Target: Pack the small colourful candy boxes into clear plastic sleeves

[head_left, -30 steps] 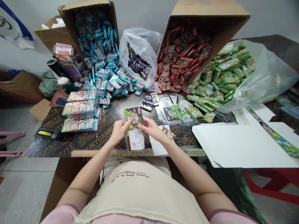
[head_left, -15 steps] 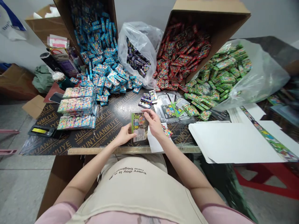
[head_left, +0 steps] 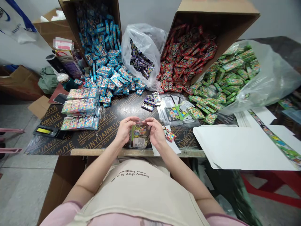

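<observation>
Near the table's front edge I hold a clear printed plastic bag with a green strip, its top edge pinched between both hands. My left hand is closed on the top left corner; my right hand grips the top right corner. Beside my right hand, a red candy packet lies on a white card. Beyond my hands sit several small purple packets and a pile of flat printed bags. Whether anything is inside the held bag, I cannot tell.
Blue packets spill from a carton at the back left. A plastic bag of purple packets, a carton of red packets and a bag of green packets follow rightward. Filled packs stand left; white sheets overhang right.
My left hand has moved up from the bag's lower left side to its top left corner. Both hands now meet at the top edge. The view has shifted slightly.
</observation>
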Demonstrator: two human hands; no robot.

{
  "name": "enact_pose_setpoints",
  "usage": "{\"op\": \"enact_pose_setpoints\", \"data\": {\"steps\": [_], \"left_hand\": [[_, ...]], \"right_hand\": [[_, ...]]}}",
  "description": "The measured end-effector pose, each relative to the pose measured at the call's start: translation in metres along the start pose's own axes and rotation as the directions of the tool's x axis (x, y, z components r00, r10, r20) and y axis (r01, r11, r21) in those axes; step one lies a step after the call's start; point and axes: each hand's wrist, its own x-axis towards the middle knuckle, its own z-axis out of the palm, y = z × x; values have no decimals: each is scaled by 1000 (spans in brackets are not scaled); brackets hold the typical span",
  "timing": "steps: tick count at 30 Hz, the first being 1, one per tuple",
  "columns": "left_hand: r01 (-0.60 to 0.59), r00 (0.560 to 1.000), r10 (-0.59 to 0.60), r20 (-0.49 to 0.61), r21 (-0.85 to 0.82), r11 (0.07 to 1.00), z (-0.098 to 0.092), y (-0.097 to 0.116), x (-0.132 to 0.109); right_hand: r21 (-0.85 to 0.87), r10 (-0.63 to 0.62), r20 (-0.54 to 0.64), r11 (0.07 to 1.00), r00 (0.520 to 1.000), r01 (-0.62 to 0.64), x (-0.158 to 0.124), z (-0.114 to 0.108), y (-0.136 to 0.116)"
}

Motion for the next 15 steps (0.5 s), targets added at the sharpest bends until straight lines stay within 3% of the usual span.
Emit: {"op": "enact_pose_setpoints", "data": {"steps": [2, 4, 7, 10, 15], "left_hand": [[-165, 986, 160, 38, 190, 968, -3, 9, -10], [-336, 942, 314, 120, 389, 858, -4, 16, -21], [-460, 886, 405, 225, 535, 709, -6, 21, -30], [-409, 912, 349, 215, 538, 737, -12, 21, -26], [-236, 970, 172, 171, 498, 835, -17, 24, -16]], "right_hand": [[-21, 16, 61, 1000, 998, -15, 0, -6, -5], [-93, -65, 71, 993, 995, 72, -2, -11, -8], [-208, -226, 97, 948, 969, 242, -8, -16, -10], [-288, -285, 165, 901, 944, 323, -16, -19, -13], [-378, -277, 191, 865, 942, 330, -19, -20, -24]]}}
